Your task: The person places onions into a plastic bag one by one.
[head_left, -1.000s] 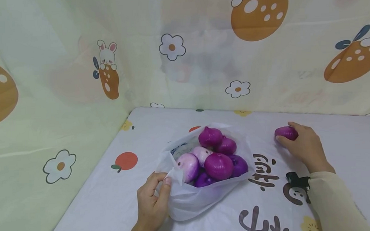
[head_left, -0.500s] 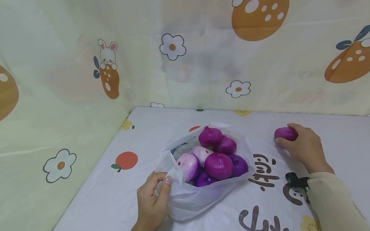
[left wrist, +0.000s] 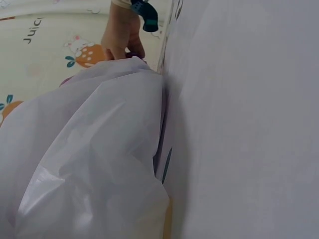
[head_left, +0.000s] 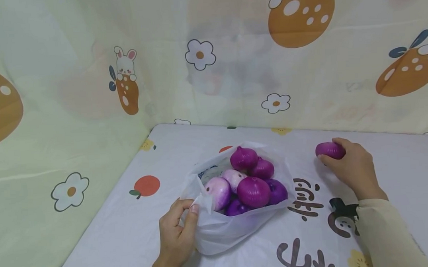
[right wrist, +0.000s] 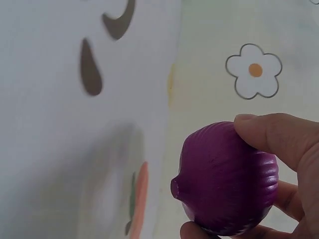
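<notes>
Lying sideways, onion (head_left: 329, 149) tip pointing left.

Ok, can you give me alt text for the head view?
The right hand holds a purple onion just above the table, right of a white bag of onions. The left hand pinches the bag's near rim.

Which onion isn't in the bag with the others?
The purple onion gripped by the right hand, off right of the white bag. All other onions sit piled inside the bag.
</notes>
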Tool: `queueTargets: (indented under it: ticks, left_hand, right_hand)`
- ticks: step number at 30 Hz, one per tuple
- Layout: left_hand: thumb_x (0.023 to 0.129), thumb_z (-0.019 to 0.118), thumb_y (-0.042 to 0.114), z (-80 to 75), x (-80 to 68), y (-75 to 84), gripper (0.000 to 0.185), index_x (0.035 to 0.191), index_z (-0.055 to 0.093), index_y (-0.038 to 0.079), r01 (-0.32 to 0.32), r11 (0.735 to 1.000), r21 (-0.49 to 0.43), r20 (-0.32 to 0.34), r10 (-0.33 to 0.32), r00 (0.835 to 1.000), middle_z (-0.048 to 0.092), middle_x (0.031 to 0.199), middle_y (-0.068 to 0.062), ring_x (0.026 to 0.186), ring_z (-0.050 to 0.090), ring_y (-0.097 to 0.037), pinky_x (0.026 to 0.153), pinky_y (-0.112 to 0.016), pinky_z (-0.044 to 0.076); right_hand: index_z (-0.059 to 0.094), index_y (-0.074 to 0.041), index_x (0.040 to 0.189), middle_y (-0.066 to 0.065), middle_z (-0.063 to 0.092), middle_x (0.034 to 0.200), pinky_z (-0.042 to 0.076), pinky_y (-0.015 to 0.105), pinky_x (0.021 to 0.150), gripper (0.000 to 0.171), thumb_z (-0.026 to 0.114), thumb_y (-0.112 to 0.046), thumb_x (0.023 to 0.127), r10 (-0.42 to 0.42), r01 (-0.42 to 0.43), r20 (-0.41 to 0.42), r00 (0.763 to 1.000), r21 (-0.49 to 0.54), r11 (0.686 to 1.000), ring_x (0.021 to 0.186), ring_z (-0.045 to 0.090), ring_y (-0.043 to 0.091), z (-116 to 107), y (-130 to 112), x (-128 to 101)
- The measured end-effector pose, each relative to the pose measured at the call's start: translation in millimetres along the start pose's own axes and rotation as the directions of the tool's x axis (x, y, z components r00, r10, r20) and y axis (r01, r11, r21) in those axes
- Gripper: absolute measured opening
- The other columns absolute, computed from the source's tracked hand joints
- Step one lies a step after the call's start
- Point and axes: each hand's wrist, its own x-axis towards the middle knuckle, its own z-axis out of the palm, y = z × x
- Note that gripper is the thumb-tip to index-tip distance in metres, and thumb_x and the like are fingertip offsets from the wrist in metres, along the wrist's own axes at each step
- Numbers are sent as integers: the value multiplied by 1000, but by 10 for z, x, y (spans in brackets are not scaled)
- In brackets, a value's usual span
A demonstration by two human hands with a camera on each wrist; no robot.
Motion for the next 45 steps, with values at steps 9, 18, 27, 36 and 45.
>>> queueTargets:
  ticks: [9, 18, 27, 36, 45]
  left_hand:
    - [90, 66, -8, -9, -2, -3, 16, 94, 71, 6, 1, 1000, 18, -7, -1, 1000, 72, 89, -2, 84, 64, -14, 85, -20, 51]
    - [90, 64, -9, -6, 7, 5, 17, 93, 71, 6, -18, 1000, 2, -11, 18, 1000, 73, 88, -2, 84, 64, -15, 86, -20, 51]
    - [90, 65, -9, -6, 8, 6, 16, 93, 71, 6, -17, 1000, 7, -8, 17, 1000, 73, 88, -2, 85, 65, -15, 88, -20, 51]
    - [91, 64, -9, 1, 7, 7, 18, 94, 71, 6, -25, 1000, -10, -11, 25, 1000, 73, 88, -2, 84, 64, -16, 89, -20, 50]
    - [90, 65, -9, -1, 4, 10, 16, 93, 71, 6, -10, 1000, -1, -8, 10, 1000, 73, 88, -1, 85, 64, -15, 91, -20, 50]
  right_hand:
    - [41, 1, 156, 41, 46, 142, 46, 74, 97, 78, 72, -38, 97, -16, 16, -21, 1000, 15, 1000, 123, 45, 59, -84, -233, -51]
    - [44, -1, 155, 38, 49, 142, 47, 72, 97, 75, 73, -37, 96, -56, 59, -49, 997, 42, 997, 123, 49, 56, -103, -432, -101]
    - [48, -2, 153, 34, 52, 143, 49, 70, 94, 73, 76, -36, 95, -123, 128, -75, 990, 71, 989, 122, 53, 52, -144, -571, -156]
    - [51, -2, 152, 32, 55, 141, 53, 62, 88, 72, 78, -34, 93, -154, 162, -85, 985, 111, 980, 112, 57, 46, -159, -782, -238]
    - [55, -3, 148, 28, 59, 139, 54, 54, 84, 69, 81, -32, 91, -214, 224, -94, 972, 115, 968, 107, 61, 42, -159, -941, -319]
